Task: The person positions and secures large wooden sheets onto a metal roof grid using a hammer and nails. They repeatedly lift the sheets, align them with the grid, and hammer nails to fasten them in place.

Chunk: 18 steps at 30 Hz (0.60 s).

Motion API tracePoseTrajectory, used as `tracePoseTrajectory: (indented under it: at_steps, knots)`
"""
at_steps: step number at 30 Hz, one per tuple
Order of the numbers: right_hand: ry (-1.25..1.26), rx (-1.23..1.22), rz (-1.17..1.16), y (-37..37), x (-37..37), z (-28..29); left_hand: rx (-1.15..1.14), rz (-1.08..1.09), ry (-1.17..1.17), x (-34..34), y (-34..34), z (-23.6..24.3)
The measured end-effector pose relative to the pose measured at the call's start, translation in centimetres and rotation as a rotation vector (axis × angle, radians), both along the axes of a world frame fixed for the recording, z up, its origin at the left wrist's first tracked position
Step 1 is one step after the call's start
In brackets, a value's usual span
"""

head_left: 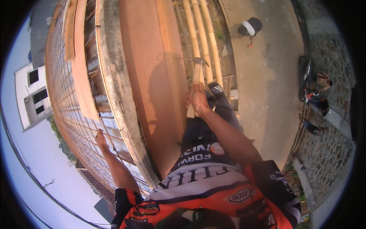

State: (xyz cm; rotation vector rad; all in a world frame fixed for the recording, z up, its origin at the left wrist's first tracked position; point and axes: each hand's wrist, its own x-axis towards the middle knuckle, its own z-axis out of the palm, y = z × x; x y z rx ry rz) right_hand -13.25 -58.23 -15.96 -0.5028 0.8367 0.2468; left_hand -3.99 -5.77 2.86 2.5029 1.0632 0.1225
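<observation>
My right hand (pixel 199 98) is wrapped round the wooden handle of a claw hammer (pixel 197 71), its metal head pointing away from me above several bamboo poles (pixel 206 42). My left hand (pixel 101 139) is stretched out to the left, its fingers closed. It is close to the near end of a thin plywood strip (pixel 82 80) and beside the steel bar grid (pixel 76 95); whatever it may hold is too small to make out. Between my hands run a weathered timber board (pixel 114 49) on edge and a wide reddish-brown panel (pixel 141 76).
My shod foot (pixel 216 88) is beside the bamboo poles, high above a concrete road (pixel 267 87). One person (pixel 251 28) bends over down there. Further right, other people (pixel 324 82) are near a motorbike (pixel 305 72) and a stone wall (pixel 331 53). Overhead cables (pixel 23 164) cross the far left.
</observation>
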Motion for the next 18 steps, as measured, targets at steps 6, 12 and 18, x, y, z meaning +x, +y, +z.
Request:
tracePoseTrajectory:
  at_steps: [6,12,18]
  knots:
    - [0.105,-0.221,-0.293,-2.5,-0.3,0.0,0.01,-0.002,0.04,-0.2,0.0,-0.1]
    - [0.006,-0.368,-0.17,-1.1,-0.3,-2.6,0.017,0.031,0.048,0.4,0.8,-0.3]
    - [0.009,-0.187,-0.105,-4.4,-1.1,-2.9,0.001,0.001,0.049,0.2,1.7,-0.6]
